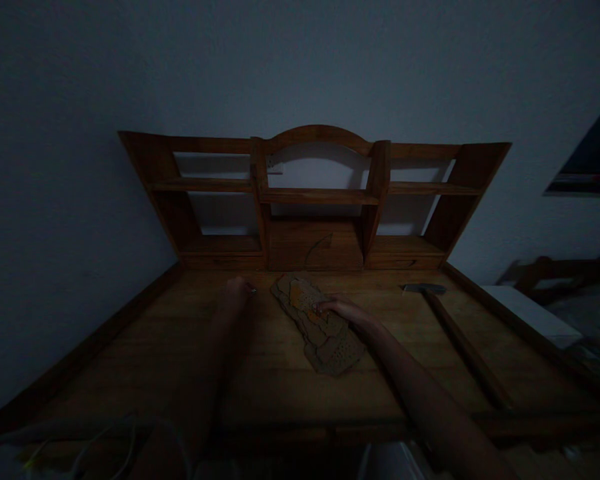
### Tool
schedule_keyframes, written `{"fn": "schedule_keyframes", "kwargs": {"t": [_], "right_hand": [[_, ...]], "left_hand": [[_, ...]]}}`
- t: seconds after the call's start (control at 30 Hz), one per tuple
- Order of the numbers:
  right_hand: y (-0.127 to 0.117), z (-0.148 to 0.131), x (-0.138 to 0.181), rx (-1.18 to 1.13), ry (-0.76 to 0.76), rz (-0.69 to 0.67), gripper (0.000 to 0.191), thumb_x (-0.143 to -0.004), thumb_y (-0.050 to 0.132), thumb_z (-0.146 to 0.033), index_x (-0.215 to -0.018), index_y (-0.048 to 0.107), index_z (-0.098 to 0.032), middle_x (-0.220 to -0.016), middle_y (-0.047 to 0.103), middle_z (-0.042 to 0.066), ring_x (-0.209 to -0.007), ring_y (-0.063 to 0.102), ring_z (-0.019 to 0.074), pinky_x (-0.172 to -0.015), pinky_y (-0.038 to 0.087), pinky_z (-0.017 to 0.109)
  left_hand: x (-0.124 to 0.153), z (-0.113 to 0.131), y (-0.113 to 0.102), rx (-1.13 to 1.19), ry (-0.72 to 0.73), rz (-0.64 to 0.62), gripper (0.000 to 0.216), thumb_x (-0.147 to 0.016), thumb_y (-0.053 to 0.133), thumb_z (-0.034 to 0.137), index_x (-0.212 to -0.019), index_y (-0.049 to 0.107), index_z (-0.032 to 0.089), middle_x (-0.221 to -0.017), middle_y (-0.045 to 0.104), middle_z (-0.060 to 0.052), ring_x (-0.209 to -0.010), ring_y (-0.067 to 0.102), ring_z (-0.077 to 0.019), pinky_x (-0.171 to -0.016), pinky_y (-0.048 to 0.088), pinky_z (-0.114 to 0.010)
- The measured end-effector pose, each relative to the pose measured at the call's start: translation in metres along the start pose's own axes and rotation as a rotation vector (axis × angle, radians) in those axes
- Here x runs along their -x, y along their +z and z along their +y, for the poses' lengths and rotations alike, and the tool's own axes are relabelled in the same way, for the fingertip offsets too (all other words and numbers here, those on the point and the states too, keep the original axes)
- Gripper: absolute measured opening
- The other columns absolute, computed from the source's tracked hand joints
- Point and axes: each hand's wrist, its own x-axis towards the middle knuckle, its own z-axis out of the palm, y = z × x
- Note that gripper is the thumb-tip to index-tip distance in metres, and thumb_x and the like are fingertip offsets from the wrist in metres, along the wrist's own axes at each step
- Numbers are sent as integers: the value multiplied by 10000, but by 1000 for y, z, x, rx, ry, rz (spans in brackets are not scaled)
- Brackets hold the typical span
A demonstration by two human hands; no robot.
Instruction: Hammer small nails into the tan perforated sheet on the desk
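A flat, irregular piece of brown board (316, 323) with small holes and carved shapes lies in the middle of a wooden desk (180, 353). My right hand (347, 312) rests on its right side, fingers bent down onto the surface. My left hand (239, 292) is to the left of the board, closed in a loose fist on the desk top, with something small and dark showing at its fingertips that I cannot make out. The scene is very dim.
A hammer (455, 333) with a long wooden handle lies on the desk's right side, head toward the back. A wooden shelf unit (315, 197) with open compartments stands along the back edge against the wall. White cables (105, 443) lie at the near left.
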Motion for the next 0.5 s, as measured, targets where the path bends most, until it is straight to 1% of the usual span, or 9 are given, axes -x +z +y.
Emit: {"fn": "schedule_keyframes", "kwargs": {"t": [0.07, 0.23, 0.33, 0.43, 0.5], "right_hand": [[0, 0, 1, 4, 8, -4, 146, -667, 695, -227, -790, 716, -152, -734, 731, 25, -611, 661, 154, -554, 510, 231], [-1, 0, 1, 3, 22, -11, 155, -674, 687, -230, -805, 708, -149, -720, 730, 32, -593, 658, 164, -543, 514, 245], [-1, 0, 1, -3, 22, -17, 169, -676, 685, -237, -820, 706, -151, -722, 729, 28, -588, 652, 158, -546, 511, 241], [-1, 1, 1, -10, 15, -30, 183, -678, 684, -242, -835, 709, -153, -746, 733, 31, -624, 662, 168, -582, 523, 257], [-1, 1, 1, -15, 10, -33, 188, -674, 683, -238, -841, 710, -156, -744, 731, 28, -636, 665, 174, -587, 523, 262]], "left_hand": [[2, -1, 0, 7, -12, 21, 264, -842, 481, 168, -975, 706, 198, -966, 697, -81, -902, 624, -218, -733, 462, -282], [4, -5, 4, -12, -55, 135, 253, -853, 513, 202, -1043, 676, 166, -1086, 650, -114, -1042, 569, -247, -825, 451, -311], [6, -6, 5, 9, -84, 148, 261, -867, 507, 237, -1058, 669, 162, -1082, 638, -125, -1018, 577, -251, -826, 457, -325], [7, -3, 3, 21, -108, 149, 261, -886, 473, 232, -1031, 675, 151, -1041, 646, -129, -992, 587, -257, -811, 463, -334], [8, -1, 0, 19, -109, 119, 259, -889, 485, 260, -1019, 677, 145, -1008, 656, -130, -974, 595, -271, -791, 466, -344]]}}
